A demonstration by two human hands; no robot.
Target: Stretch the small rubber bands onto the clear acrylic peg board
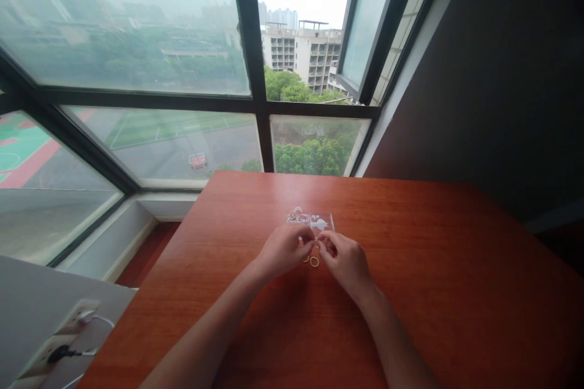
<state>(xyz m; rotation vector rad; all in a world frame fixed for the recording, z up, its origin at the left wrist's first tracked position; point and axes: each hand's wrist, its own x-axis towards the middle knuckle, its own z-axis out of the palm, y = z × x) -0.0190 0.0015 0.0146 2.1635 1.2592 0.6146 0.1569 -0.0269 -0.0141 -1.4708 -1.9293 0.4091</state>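
Observation:
My left hand point(286, 248) and my right hand point(345, 258) meet over the middle of the wooden table. Thumb and fingers are pinched together on each, and the fingertips almost touch. A tiny thing seems to be held between them, too small to name. Just below the fingertips a yellowish ring point(314, 262) lies flat on the tabletop. Beside it, a second ring point(305, 259) is partly covered by my left hand. Behind the hands sits a clear plastic box point(333, 220) with compartments; small reddish and metallic pieces point(292, 217) and a whitish shape show in it. Its near side is hidden by my fingers.
The reddish-brown table point(433, 255) reaches back to the windows. A dark window frame point(261, 73) stands beyond its far edge, with one pane swung open at the right. At the lower left, a black plug point(59, 353) and a white plug point(86, 316) sit in wall sockets.

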